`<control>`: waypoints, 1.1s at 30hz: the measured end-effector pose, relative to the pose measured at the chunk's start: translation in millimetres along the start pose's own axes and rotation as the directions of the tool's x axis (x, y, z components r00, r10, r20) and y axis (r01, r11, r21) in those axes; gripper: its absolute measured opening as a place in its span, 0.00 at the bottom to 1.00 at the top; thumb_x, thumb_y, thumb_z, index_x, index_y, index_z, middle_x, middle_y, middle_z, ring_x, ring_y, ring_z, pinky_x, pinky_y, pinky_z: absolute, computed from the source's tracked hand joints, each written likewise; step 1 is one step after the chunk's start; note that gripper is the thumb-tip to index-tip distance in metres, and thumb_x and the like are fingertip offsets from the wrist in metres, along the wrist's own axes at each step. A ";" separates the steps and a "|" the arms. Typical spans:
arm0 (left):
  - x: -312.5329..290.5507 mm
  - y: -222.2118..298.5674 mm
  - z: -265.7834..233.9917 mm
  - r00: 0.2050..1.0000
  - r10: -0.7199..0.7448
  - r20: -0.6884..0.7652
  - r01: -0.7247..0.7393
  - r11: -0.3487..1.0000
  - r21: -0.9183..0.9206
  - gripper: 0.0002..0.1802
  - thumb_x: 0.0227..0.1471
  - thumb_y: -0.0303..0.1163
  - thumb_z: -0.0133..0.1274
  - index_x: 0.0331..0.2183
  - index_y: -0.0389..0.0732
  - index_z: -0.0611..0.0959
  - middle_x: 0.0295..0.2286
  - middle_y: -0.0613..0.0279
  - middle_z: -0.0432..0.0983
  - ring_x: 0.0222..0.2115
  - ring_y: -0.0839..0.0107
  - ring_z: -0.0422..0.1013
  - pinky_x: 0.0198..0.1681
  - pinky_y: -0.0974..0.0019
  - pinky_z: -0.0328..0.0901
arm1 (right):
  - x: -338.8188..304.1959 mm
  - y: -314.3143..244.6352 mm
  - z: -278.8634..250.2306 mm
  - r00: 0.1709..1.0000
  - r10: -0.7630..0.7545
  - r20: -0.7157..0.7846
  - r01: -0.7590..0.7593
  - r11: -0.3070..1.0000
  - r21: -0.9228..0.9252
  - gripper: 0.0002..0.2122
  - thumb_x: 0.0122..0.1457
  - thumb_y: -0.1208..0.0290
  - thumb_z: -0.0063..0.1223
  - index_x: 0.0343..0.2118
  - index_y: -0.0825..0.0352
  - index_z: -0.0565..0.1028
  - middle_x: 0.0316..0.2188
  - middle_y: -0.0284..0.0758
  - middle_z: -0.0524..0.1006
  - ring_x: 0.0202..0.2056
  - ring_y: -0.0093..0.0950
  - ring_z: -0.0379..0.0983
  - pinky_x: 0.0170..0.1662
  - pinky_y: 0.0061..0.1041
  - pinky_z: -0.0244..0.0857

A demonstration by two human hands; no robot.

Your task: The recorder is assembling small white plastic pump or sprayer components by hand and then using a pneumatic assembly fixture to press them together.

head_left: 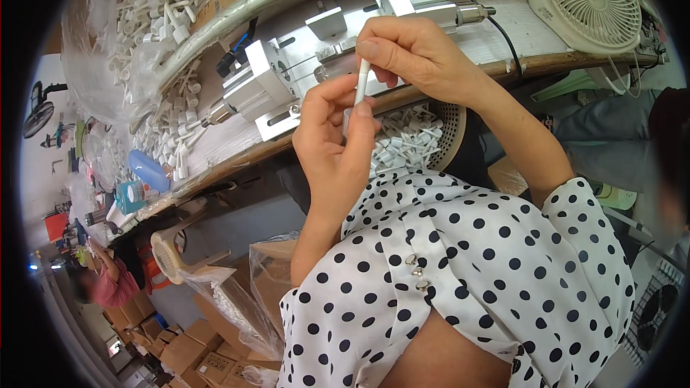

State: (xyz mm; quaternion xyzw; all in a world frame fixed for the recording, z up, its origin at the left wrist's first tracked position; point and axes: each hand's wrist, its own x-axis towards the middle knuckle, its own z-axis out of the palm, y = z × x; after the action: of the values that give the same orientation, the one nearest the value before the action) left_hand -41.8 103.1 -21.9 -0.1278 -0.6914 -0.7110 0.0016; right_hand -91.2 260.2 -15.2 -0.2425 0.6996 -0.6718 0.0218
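A slim white plastic stick (362,86) stands nearly upright between my hands, in front of a silver metal fixture. My left hand (332,133) pinches its lower end between thumb and fingertips. At its upper end, the thumb and forefinger of my right hand (413,54) close round it, hiding the tip. Something pale shows by the curled fingers of my left hand, too covered to make out. Behind the hands, the fixture has a left block (267,75) and a right block (397,1) facing each other. Below them, a round basket (451,136) holds many white stemmed plastic caps (406,140).
More white caps (162,11) lie heaped on the bench at the left, with clear plastic film around. A white fan (593,0) stands at the right end. A blue translucent scoop-like piece (149,170) lies near the bench edge. Cardboard boxes (190,345) are stacked lower left; a person (118,276) sits beyond.
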 end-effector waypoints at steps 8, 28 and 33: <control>10.4 1.1 -18.0 0.817 0.577 -0.002 -0.402 0.572 0.715 0.14 0.41 0.15 0.48 0.35 0.33 0.75 0.25 0.53 0.71 0.22 0.63 0.68 0.26 0.67 0.63 | 2.6 -4.1 -2.7 0.999 -0.033 -0.013 0.030 0.980 -0.197 0.11 0.56 0.65 0.46 0.27 0.69 0.72 0.15 0.31 0.70 0.19 0.18 0.65 0.23 0.18 0.58; 2.0 -67.7 -242.0 0.746 0.555 -0.368 0.271 0.251 0.929 0.12 0.44 0.26 0.47 0.35 0.34 0.76 0.32 0.50 0.70 0.36 0.54 0.65 0.40 0.57 0.59 | 66.8 -18.5 -100.7 0.944 -0.290 0.158 0.275 0.426 -0.862 0.07 0.49 0.80 0.47 0.32 0.67 0.70 0.31 0.35 0.71 0.33 0.32 0.68 0.36 0.28 0.62; 53.9 -3.8 -171.6 0.676 0.708 -0.203 -0.064 0.331 0.942 0.09 0.42 0.18 0.49 0.30 0.35 0.77 0.29 0.56 0.71 0.35 0.61 0.66 0.40 0.62 0.59 | 34.3 -20.2 -75.7 0.941 -0.316 0.122 0.276 0.506 -0.817 0.10 0.46 0.77 0.54 0.34 0.67 0.71 0.30 0.35 0.71 0.29 0.31 0.69 0.31 0.24 0.63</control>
State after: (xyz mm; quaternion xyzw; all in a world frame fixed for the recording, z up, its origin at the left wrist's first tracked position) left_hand -125.5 -56.0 -17.7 -0.0515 -0.8572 -0.2169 0.4642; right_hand -142.1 318.3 21.4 -0.3252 0.8796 -0.2652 -0.2238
